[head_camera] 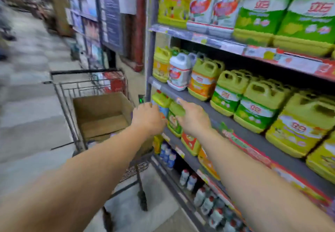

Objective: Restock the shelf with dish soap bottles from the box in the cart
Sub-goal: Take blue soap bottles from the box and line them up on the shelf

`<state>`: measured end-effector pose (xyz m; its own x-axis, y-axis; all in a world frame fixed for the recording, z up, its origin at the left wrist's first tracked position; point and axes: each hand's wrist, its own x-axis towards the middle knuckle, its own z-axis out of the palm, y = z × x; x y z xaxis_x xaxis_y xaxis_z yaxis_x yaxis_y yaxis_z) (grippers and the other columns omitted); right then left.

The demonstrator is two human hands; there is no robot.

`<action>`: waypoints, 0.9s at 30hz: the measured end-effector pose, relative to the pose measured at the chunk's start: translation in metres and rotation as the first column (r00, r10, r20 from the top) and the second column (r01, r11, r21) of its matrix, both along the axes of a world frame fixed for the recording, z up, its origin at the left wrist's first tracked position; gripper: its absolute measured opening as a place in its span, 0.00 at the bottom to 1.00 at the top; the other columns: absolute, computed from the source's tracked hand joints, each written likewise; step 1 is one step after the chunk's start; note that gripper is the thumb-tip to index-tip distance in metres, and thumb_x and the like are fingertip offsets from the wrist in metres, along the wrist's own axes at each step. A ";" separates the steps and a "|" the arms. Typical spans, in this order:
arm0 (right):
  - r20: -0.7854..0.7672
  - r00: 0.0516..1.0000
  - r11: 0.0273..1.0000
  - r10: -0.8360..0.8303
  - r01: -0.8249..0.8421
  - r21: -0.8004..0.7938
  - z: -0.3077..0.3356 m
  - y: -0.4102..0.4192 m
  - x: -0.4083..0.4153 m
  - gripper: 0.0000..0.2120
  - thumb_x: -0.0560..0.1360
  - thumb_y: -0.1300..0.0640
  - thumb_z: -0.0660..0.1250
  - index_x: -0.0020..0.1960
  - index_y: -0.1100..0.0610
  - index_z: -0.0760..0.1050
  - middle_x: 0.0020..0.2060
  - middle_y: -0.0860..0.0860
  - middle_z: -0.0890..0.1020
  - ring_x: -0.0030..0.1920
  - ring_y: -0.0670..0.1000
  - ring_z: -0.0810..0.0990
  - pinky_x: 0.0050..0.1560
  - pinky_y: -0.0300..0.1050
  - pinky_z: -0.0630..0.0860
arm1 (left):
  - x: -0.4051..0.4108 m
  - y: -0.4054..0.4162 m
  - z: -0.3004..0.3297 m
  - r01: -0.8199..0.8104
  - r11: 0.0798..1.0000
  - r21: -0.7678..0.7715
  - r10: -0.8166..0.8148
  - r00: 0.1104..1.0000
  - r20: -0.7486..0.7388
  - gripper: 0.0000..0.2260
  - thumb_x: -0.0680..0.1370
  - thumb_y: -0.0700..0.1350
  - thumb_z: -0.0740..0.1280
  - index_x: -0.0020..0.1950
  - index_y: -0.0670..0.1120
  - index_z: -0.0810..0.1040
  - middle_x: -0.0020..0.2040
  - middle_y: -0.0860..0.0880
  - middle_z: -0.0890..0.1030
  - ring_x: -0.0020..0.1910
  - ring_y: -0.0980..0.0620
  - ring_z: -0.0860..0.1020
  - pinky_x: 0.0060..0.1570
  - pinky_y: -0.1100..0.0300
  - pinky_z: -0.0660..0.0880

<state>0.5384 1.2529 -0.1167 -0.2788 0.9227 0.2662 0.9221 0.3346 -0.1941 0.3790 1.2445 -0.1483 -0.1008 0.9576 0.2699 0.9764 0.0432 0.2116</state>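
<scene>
**Both hands at the shelf's left end**

Your left hand (147,118) wraps its grip around a blue-labelled bottle (161,105) at the shelf (181,142) edge, seating it beside a green bottle (175,118). Your right hand (193,118) steadies that neighbour, forefinger spread out (pointing toward eleven o'clock). The box (101,115) sits in the cart (68,94) at nine o'clock, within easy reach.

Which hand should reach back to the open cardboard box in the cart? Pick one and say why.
Left. The left hand is nearer the open brown cardboard box in the wire shopping cart. The right hand is further along the shelf, by the green-labelled yellow bottle.
</scene>
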 end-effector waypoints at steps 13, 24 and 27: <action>0.006 0.966 0.922 0.257 -0.243 -0.303 -0.130 0.119 -0.175 0.26 0.77 0.44 0.63 0.72 0.52 0.65 0.67 0.54 0.72 0.70 0.58 0.66 0.63 0.54 0.71 | -0.170 0.044 -0.115 -0.416 0.835 -0.360 0.444 0.896 -0.006 0.30 0.75 0.66 0.61 0.69 0.47 0.70 0.68 0.45 0.71 0.67 0.44 0.68 0.65 0.50 0.65; 0.114 0.935 0.767 0.336 -0.201 -0.610 -0.232 0.241 -0.221 0.25 0.77 0.47 0.65 0.71 0.51 0.64 0.63 0.56 0.74 0.63 0.60 0.73 0.57 0.50 0.73 | -0.213 0.114 -0.217 -0.374 0.602 -0.706 0.689 0.690 0.222 0.29 0.75 0.57 0.68 0.71 0.46 0.66 0.69 0.42 0.71 0.66 0.40 0.71 0.63 0.51 0.71; 0.103 0.924 0.678 0.368 -0.191 -0.709 -0.267 0.250 -0.241 0.29 0.76 0.47 0.66 0.74 0.50 0.61 0.66 0.55 0.73 0.65 0.59 0.73 0.59 0.50 0.74 | -0.227 0.127 -0.249 -0.258 0.565 -0.783 0.760 0.533 0.372 0.31 0.73 0.52 0.73 0.72 0.45 0.66 0.68 0.45 0.74 0.65 0.44 0.73 0.63 0.54 0.71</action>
